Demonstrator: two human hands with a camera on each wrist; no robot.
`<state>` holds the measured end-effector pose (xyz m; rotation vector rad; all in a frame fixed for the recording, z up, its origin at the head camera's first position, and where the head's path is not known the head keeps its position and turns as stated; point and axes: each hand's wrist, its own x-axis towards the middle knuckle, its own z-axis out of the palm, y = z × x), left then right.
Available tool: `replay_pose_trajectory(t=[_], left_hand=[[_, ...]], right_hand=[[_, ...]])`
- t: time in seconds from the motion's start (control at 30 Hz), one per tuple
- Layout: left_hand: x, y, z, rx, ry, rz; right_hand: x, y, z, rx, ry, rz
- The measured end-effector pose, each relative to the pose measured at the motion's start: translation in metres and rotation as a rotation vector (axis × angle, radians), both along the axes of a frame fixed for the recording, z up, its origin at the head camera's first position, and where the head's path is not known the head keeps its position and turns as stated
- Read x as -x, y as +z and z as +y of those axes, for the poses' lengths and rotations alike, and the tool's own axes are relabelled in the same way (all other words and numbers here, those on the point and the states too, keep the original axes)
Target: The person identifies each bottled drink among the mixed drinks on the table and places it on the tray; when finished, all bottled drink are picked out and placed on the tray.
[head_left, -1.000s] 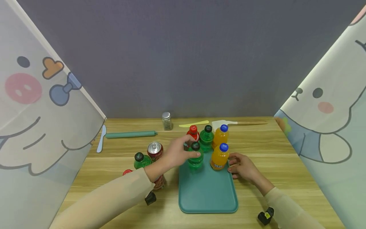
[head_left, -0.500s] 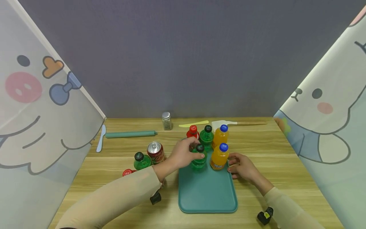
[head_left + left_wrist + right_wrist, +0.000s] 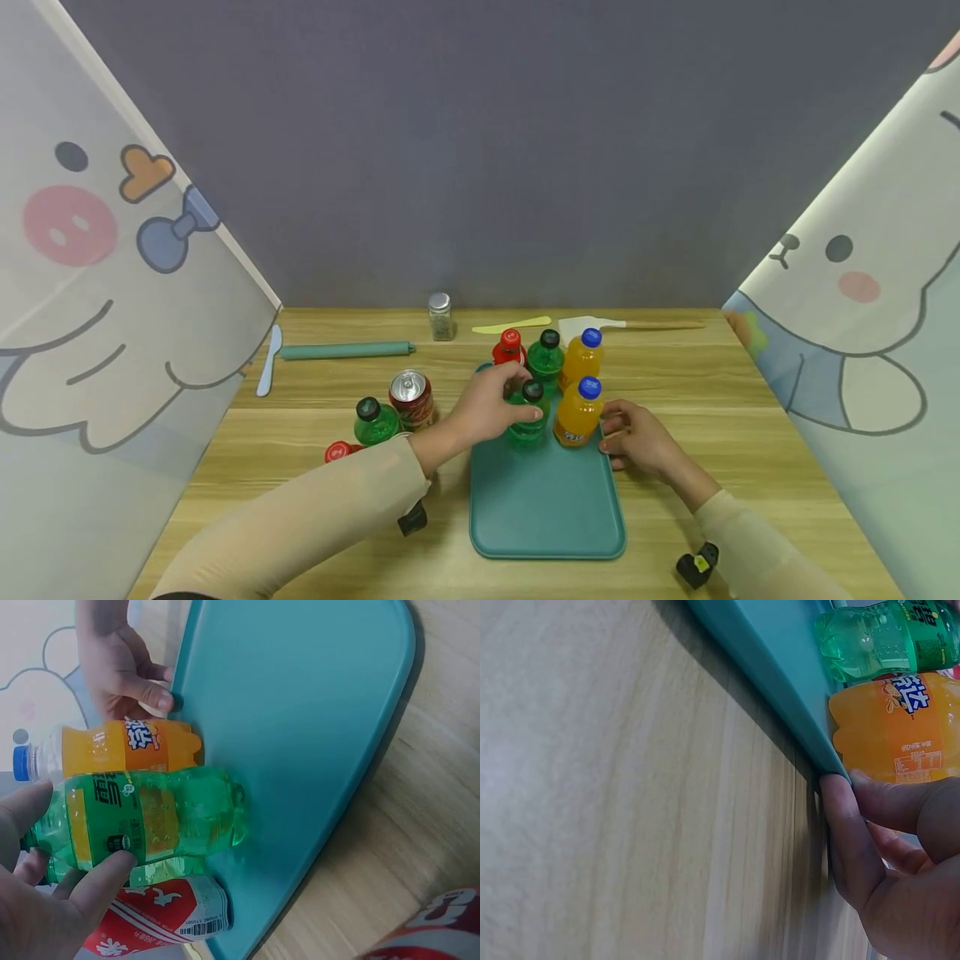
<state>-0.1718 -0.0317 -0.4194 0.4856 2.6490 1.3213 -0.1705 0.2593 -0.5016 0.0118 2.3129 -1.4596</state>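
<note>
My left hand (image 3: 491,407) grips a green soda bottle (image 3: 529,432) with a black cap, thumb and fingers around its upper part. The bottle is upright at the teal tray (image 3: 547,517), beside an orange soda bottle (image 3: 577,419) with a blue cap. Behind them on the tray stand a red-capped bottle (image 3: 508,350), another green bottle (image 3: 545,362) and a second orange bottle (image 3: 582,360). My right hand (image 3: 637,437) pinches the tray's right rim, with thumb and forefinger on the edge in the right wrist view.
Left of the tray stand a dark red can (image 3: 411,400), a green bottle (image 3: 375,423) and a red-capped bottle (image 3: 339,451), partly behind my left arm. Along the back lie a green rod (image 3: 347,350), a yellow knife (image 3: 512,325) and a spatula (image 3: 622,324), near a spice jar (image 3: 440,317).
My left hand has carried the green bottle a little to the right, closer to the front orange bottle. My right hand stays on the tray's rim.
</note>
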Motion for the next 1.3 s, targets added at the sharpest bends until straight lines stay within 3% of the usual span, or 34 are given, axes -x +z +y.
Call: replay_pose_trajectory(t=[0.47, 0.83, 1.07, 1.3], left_hand=[[-0.004, 0.0, 0.0, 0.005, 0.017, -0.021], [-0.006, 0.009, -0.01, 0.037, -0.07, -0.099], [-0.015, 0.016, -0.022, -0.013, -0.11, -0.127], [-0.023, 0.03, -0.041, -0.087, -0.099, -0.166]], right_hand=[[0.003, -0.002, 0.002, 0.006, 0.011, -0.011], [0.001, 0.001, 0.001, 0.006, 0.01, -0.002], [-0.001, 0.002, -0.001, 0.004, 0.006, -0.007], [-0.001, 0.003, -0.001, 0.001, 0.0, -0.012]])
